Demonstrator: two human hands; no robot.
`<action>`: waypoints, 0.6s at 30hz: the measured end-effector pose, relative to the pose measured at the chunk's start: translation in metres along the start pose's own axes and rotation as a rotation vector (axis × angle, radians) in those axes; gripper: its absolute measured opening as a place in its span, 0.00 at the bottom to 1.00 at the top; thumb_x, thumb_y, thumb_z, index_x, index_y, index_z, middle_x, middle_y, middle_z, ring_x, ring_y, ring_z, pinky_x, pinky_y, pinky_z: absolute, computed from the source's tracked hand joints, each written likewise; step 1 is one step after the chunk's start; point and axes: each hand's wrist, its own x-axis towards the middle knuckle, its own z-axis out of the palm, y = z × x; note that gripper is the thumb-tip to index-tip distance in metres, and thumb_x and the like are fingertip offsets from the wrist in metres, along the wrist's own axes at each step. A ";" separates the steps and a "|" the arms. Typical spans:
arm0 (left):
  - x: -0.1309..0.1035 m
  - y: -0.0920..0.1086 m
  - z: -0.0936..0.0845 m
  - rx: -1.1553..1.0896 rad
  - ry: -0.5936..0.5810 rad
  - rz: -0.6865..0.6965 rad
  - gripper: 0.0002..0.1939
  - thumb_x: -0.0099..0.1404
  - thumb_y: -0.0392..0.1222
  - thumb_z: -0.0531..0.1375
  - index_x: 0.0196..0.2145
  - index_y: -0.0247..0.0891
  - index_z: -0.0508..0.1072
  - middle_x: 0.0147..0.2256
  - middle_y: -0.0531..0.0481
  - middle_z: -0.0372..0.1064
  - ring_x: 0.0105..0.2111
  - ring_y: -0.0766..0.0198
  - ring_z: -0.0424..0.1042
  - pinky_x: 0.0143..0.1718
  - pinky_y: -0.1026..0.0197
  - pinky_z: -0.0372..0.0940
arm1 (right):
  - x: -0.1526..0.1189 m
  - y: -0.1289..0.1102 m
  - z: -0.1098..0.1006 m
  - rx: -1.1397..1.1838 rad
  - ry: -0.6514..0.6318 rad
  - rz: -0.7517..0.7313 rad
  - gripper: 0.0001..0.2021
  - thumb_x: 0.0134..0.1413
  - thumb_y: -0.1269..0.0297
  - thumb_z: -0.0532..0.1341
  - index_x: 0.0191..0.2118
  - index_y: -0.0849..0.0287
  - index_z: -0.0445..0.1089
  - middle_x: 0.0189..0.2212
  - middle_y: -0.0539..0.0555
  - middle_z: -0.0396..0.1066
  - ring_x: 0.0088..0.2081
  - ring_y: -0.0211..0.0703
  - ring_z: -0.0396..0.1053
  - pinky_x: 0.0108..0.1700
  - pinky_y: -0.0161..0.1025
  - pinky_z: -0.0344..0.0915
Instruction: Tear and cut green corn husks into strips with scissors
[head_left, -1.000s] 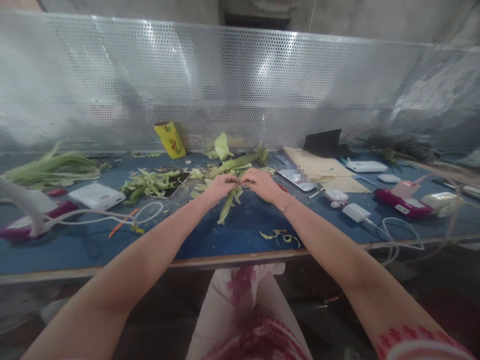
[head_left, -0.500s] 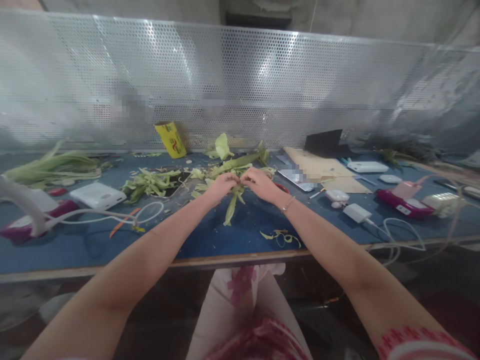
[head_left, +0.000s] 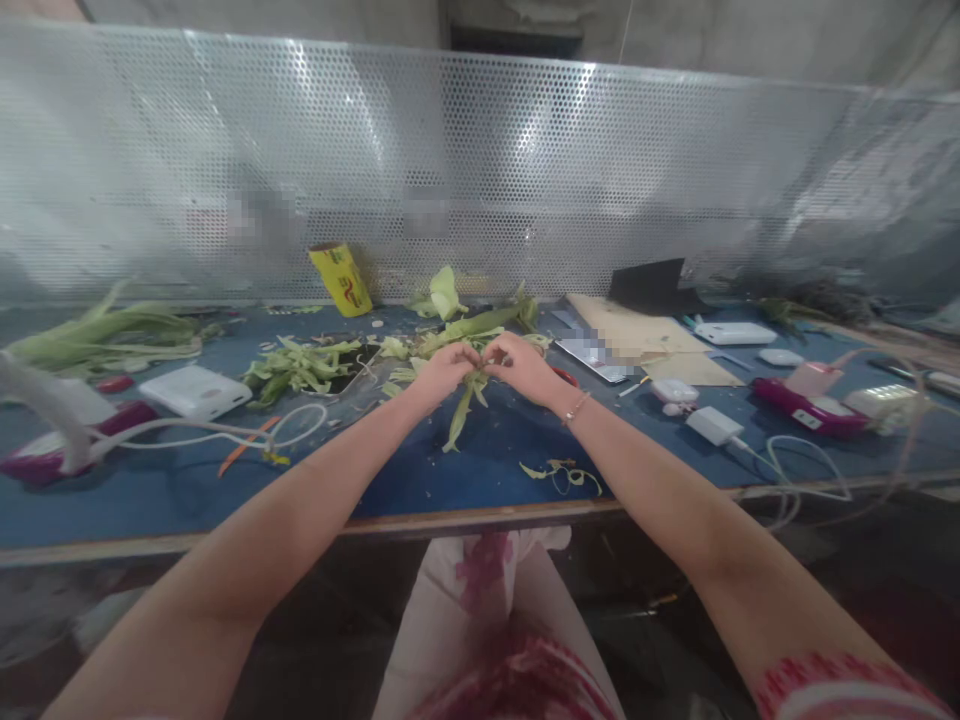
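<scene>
A perforated metal screen (head_left: 510, 160) stands behind the blue counter (head_left: 420, 485), and both look the same as a second ago. On the counter, the long green leaves (head_left: 105, 335) at the far left, the pile of torn leaves (head_left: 304, 370) nearer the middle and the yellow tube (head_left: 343, 282) by the screen all keep their places. The change is in the middle, and it is small. The left hand (head_left: 450, 368) and the right hand (head_left: 519, 366) face each other with fingers bent and fingertips almost meeting, their curl a little rounder than half a second ago. They appear to pinch the top of a leafy strip (head_left: 461, 410), though exactly how each finger grips is too small to tell. The strip hangs just below the fingertips, over the near part of the counter, its lower end shifted slightly to the left. That suggests fine fingertip work on one piece, with nothing visibly parted from it. The smallest things, some curled scraps (head_left: 562, 474) near the front edge, lie undisturbed.
</scene>
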 end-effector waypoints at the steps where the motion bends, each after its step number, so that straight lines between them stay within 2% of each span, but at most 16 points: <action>1: 0.001 -0.001 -0.001 0.002 -0.007 0.019 0.09 0.43 0.32 0.53 0.27 0.36 0.66 0.21 0.56 0.63 0.23 0.69 0.61 0.25 0.66 0.53 | 0.000 0.000 0.000 -0.003 0.006 0.006 0.04 0.49 0.70 0.61 0.32 0.61 0.65 0.32 0.51 0.61 0.32 0.37 0.61 0.36 0.37 0.60; 6: 0.002 -0.001 -0.003 0.005 -0.046 0.034 0.11 0.44 0.32 0.55 0.30 0.37 0.62 0.25 0.55 0.69 0.25 0.67 0.66 0.28 0.65 0.56 | 0.001 0.004 0.000 -0.008 -0.024 -0.031 0.03 0.51 0.70 0.61 0.34 0.59 0.69 0.34 0.51 0.60 0.31 0.36 0.61 0.36 0.37 0.61; 12: -0.001 0.004 -0.002 -0.001 -0.059 0.016 0.11 0.45 0.31 0.56 0.30 0.37 0.62 0.25 0.54 0.70 0.26 0.67 0.67 0.29 0.65 0.57 | 0.000 0.008 0.001 0.005 -0.025 -0.082 0.02 0.52 0.68 0.60 0.32 0.58 0.71 0.34 0.51 0.58 0.31 0.36 0.61 0.37 0.37 0.61; 18: -0.004 0.006 0.000 0.013 -0.074 0.009 0.10 0.46 0.31 0.56 0.30 0.36 0.62 0.26 0.53 0.70 0.30 0.66 0.70 0.32 0.64 0.58 | 0.000 0.006 -0.001 -0.031 -0.031 -0.091 0.02 0.52 0.69 0.60 0.30 0.60 0.68 0.33 0.51 0.59 0.31 0.36 0.60 0.38 0.37 0.61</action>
